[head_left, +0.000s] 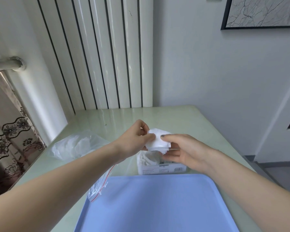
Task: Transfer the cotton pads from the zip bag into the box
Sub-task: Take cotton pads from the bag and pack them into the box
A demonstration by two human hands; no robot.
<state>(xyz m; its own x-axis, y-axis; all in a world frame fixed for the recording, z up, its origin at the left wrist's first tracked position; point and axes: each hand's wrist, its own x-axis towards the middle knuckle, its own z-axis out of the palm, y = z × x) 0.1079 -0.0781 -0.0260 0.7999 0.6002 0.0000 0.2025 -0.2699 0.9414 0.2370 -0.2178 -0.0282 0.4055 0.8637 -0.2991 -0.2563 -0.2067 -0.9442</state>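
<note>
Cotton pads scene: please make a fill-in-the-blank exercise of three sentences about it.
1. Both hands hold a stack of cotton pads above the open ____.
2. The tray nearest the camera is ____ in colour.
3. The zip bag has a ____ seal line.

Missing words: box; blue; red

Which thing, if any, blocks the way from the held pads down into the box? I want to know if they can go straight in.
Nothing visible does: both hands hold the cotton pads directly above the box, whose open top already holds some pads.
</note>
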